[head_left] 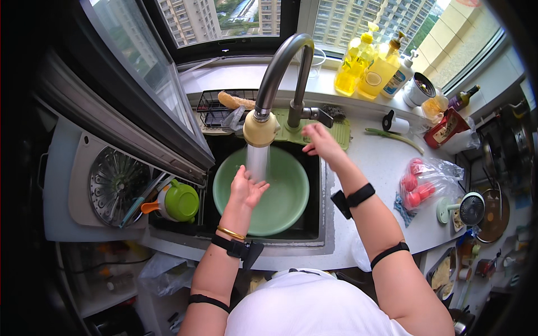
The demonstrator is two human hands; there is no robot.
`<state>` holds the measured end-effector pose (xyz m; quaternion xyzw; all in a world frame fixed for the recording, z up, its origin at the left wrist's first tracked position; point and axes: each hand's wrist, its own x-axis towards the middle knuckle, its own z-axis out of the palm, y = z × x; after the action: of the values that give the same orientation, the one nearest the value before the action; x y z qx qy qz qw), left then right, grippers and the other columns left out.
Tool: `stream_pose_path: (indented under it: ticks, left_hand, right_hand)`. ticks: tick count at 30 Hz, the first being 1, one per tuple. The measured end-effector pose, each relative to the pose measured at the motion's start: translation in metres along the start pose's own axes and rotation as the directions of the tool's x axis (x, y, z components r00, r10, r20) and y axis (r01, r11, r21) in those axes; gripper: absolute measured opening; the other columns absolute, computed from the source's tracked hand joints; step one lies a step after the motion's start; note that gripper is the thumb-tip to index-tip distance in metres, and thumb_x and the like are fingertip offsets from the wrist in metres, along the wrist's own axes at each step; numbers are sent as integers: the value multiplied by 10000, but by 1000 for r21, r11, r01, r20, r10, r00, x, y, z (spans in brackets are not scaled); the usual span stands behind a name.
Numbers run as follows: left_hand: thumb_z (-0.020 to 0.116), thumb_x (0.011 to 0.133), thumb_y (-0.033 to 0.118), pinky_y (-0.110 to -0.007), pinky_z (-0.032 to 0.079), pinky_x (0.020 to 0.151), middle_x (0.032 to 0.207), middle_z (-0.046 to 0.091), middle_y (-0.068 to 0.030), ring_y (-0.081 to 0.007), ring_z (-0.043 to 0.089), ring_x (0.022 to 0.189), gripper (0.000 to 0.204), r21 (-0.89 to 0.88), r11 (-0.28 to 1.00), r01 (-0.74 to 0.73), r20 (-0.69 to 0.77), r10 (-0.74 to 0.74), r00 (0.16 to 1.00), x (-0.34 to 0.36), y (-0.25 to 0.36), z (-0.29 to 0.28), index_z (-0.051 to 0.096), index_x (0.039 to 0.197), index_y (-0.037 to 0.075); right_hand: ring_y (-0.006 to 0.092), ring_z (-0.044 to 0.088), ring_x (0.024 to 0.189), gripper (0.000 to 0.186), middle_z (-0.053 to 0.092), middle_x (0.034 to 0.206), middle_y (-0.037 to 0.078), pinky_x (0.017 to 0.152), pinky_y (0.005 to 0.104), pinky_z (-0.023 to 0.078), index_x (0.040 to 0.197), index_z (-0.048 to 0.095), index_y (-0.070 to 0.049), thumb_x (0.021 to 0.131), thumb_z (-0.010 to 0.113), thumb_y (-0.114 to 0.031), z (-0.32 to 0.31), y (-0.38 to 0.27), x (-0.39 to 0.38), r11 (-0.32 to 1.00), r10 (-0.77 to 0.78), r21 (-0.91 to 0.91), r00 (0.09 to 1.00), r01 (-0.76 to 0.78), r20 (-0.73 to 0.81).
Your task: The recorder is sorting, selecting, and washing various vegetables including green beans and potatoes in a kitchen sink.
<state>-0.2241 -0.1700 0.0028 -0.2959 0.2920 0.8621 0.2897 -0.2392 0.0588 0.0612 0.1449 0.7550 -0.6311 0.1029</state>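
Water runs in a wide white stream from the cream-coloured spray head [261, 130] of the curved metal faucet [274, 67]. Under it, my left hand [247, 189] is held palm up, fingers spread, at the edge of the stream. A pale green basin [288, 196] sits in the dark sink [315, 221] below. My right hand [325, 144] hovers just in front of the faucet's lever handle [319, 115], its fingers loosely bent and apart, with nothing in them. Whether it touches the lever I cannot make out; a small gap seems to show.
An open window frame [185, 112] juts over the counter at left, near a green-lidded container [182, 203]. Yellow soap bottles [354, 63] line the sill. At right lie a green onion [395, 139], a bag of red produce [417, 185] and a small fan [472, 209].
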Motion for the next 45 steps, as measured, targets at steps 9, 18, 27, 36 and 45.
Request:
stream_pose_path:
  ticks: [9, 18, 27, 36, 45]
  left_hand:
    - [256, 956, 393, -320, 416, 735, 826, 548, -32, -155, 515, 752, 403, -90, 996, 3, 380, 32, 924, 52, -24, -39, 517, 1006, 91]
    - [370, 922, 455, -302, 417, 874, 1133, 539, -104, -196, 518, 1040, 521, 161, 941, -297, -53, 309, 950, 44, -33, -29, 474, 1176, 12]
    - [308, 908, 491, -345, 340, 944, 1196, 504, -154, -235, 456, 1098, 626, 398, 899, -181, -229, 289, 930, 32, -42, -17, 416, 1263, -13]
    - [292, 891, 502, -342, 280, 1006, 1313, 400, -159, -256, 351, 1234, 650, 452, 879, -150, -35, 186, 982, 27, -34, -12, 363, 1301, 1]
    - [512, 861, 254, -354, 320, 980, 1225, 461, -165, -252, 412, 1173, 448, 646, 648, -403, 50, 491, 870, 5, -64, 19, 410, 1194, -28]
  right_hand:
    - [103, 556, 603, 170, 580, 756, 51, 533, 217, 449, 934, 563, 17, 820, 532, -105, 124, 39, 8, 790, 160, 521, 929, -323, 334]
    - [183, 558, 704, 292, 608, 795, 88, 597, 374, 463, 898, 593, -17, 827, 547, -296, 170, 82, 11, 934, -20, 356, 991, -29, 135]
    - [162, 486, 1024, 512, 531, 1144, 61, 878, 294, 382, 1208, 489, -74, 875, 481, -463, 170, 51, -18, 762, 287, 532, 929, -368, 232]
    - [158, 497, 829, 415, 548, 972, 47, 737, 304, 422, 1128, 508, -39, 862, 476, -356, 163, 60, -17, 688, 330, 629, 928, -362, 172]
    - [226, 586, 818, 306, 600, 1078, 82, 724, 317, 468, 1088, 565, -67, 893, 410, -243, 117, 141, 79, 694, -102, -669, 956, 267, 276]
